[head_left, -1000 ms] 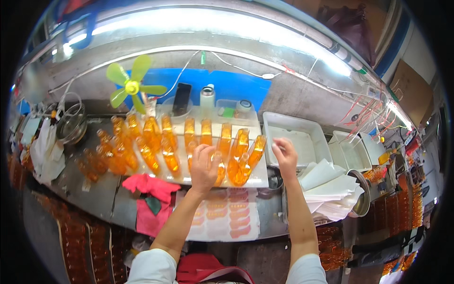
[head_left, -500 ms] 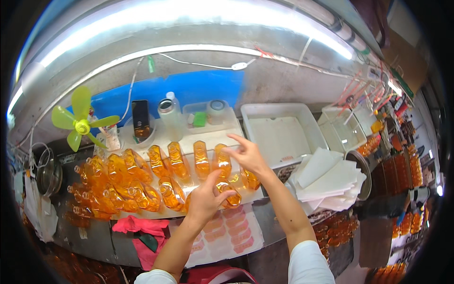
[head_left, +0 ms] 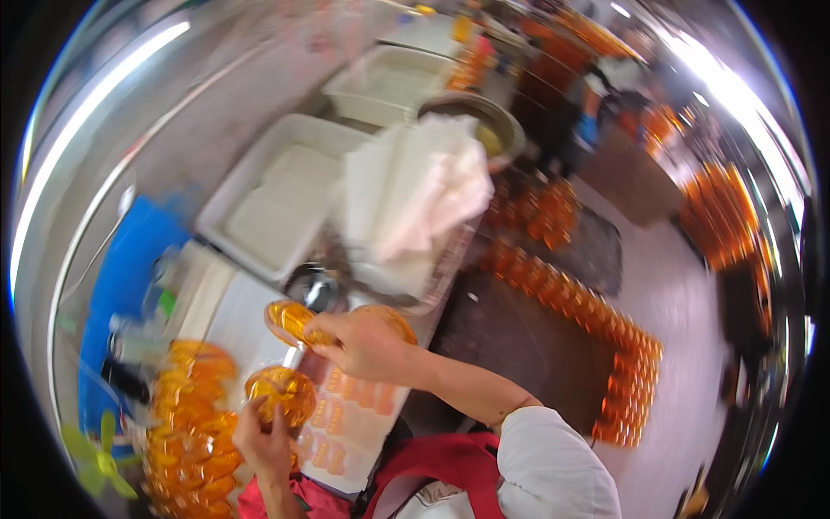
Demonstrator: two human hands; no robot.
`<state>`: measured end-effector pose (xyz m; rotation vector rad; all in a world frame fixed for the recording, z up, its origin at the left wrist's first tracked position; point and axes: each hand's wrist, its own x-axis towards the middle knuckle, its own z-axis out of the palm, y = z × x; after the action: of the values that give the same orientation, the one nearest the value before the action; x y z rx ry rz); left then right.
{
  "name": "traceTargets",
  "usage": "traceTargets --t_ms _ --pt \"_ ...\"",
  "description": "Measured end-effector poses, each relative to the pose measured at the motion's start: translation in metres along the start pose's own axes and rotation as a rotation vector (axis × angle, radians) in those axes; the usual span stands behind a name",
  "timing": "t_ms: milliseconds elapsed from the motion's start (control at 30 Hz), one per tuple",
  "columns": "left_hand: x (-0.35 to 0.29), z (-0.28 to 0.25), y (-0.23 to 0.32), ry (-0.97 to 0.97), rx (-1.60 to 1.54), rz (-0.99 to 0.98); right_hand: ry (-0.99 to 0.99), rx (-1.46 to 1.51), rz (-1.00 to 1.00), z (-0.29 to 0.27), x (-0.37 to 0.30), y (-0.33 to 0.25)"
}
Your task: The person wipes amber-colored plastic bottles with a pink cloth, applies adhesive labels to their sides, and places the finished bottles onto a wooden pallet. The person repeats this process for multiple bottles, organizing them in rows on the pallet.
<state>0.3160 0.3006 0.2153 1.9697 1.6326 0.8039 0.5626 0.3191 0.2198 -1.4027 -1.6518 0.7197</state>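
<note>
My right hand [head_left: 367, 344] is closed on one end of an amber bottle [head_left: 290, 322], which lies tilted above the table. Lower and to the left, the fingers of my left hand [head_left: 262, 439] grip a second amber bottle [head_left: 282, 394]. Behind my right wrist shows part of another amber-coloured piece [head_left: 393, 320], mostly hidden. Many more amber bottles [head_left: 192, 424] crowd together left of my left hand. A sheet of pink labels [head_left: 354, 405] lies between my arms, near the table's front edge.
Beyond my hands stand a white tray [head_left: 226, 208], a stack of white sheets [head_left: 406, 190] and a metal pot [head_left: 514, 138]. A green fan [head_left: 105, 463] is at lower left. Rows of amber bottles [head_left: 596, 316] line the right side, with a person [head_left: 605, 86] farther back.
The view has swung to the right, so the trays and sheets now sit ahead. Both hands, earlier spread over the bottles, have closed on one bottle each.
</note>
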Motion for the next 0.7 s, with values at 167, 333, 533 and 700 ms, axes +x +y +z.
traceTargets --t_ms 167,333,533,700 --pt "-0.047 0.048 0.061 -0.243 -0.005 0.333 0.207 -0.196 0.315 -0.087 -0.188 0.013" --pt "-0.114 0.169 0.148 -0.597 -0.061 0.572 0.443 -0.213 0.705 -0.152 -0.390 0.075" --pt "-0.247 0.366 0.262 -0.885 -0.208 0.655 0.841 -0.195 0.936 -0.201 -0.618 0.191" --pt "-0.362 0.536 0.325 -1.049 -0.233 0.637 1.020 -0.175 1.157 -0.266 -0.746 0.261"
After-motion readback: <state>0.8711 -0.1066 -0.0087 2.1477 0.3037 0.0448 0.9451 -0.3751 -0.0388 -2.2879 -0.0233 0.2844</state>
